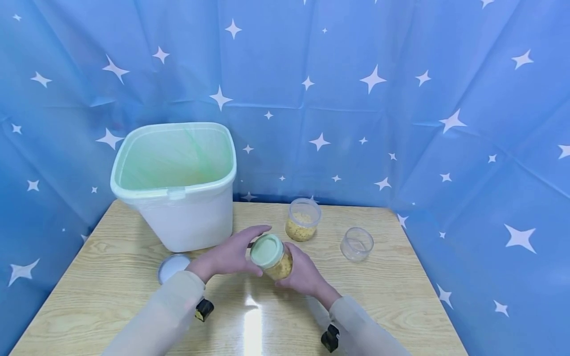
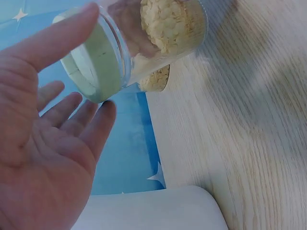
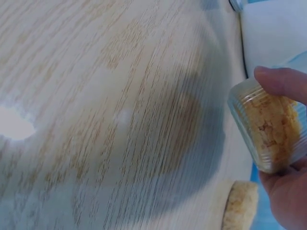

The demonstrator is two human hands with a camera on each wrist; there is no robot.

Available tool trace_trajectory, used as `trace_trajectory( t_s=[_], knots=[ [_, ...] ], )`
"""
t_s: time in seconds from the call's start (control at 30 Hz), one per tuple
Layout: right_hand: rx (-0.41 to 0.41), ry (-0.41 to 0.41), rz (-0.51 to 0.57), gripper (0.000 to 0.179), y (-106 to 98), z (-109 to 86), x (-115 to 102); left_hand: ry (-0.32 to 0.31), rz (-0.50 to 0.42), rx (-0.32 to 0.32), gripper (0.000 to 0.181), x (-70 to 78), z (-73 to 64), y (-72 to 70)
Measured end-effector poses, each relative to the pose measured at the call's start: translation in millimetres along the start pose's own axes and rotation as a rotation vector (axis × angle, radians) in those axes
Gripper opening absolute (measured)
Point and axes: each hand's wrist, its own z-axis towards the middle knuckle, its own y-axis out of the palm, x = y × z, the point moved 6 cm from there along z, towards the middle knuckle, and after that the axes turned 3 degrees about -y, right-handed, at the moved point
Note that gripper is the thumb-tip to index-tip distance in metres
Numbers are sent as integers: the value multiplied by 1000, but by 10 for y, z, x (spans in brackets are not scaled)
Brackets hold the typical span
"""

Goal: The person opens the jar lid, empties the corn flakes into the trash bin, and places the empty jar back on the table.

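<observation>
My right hand (image 1: 305, 272) grips the clear body of a jar (image 3: 271, 129), tilted above the table with its green lid (image 1: 267, 251) toward the left. Pale yellow flakes lie inside the jar. My left hand (image 1: 231, 251) is spread around the lid, the thumb reaching over one side and the fingertips near the opposite edge, as the left wrist view shows (image 2: 53, 139). A second jar (image 1: 303, 220), uncovered and partly filled with similar flakes, stands just behind the hands.
A large white bin (image 1: 187, 222) with a green liner stands at the back left. In front of it a round pale lid (image 1: 172, 267) lies on the wooden table (image 1: 392, 306). At the right is a small clear container (image 1: 356, 244). Behind hangs a blue curtain (image 1: 276, 64) with stars.
</observation>
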Motion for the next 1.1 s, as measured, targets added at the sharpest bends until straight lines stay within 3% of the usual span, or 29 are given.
trace_trajectory(
  t_s=[0.17, 0.47, 0.87, 1.1],
  knots=[
    [-1, 4, 3, 96, 10, 3, 3, 25, 80, -20, 94, 7, 2, -6],
    [0, 19, 20, 97, 20, 2, 25, -95, 168, 73, 83, -32, 45, -33],
    [5, 10, 36, 98, -15, -6, 22, -98, 179, 109, 86, 33, 19, -85],
    [19, 17, 18, 97, -35, -19, 55, -69, 149, 116, 87, 54, -7, -160]
  ],
)
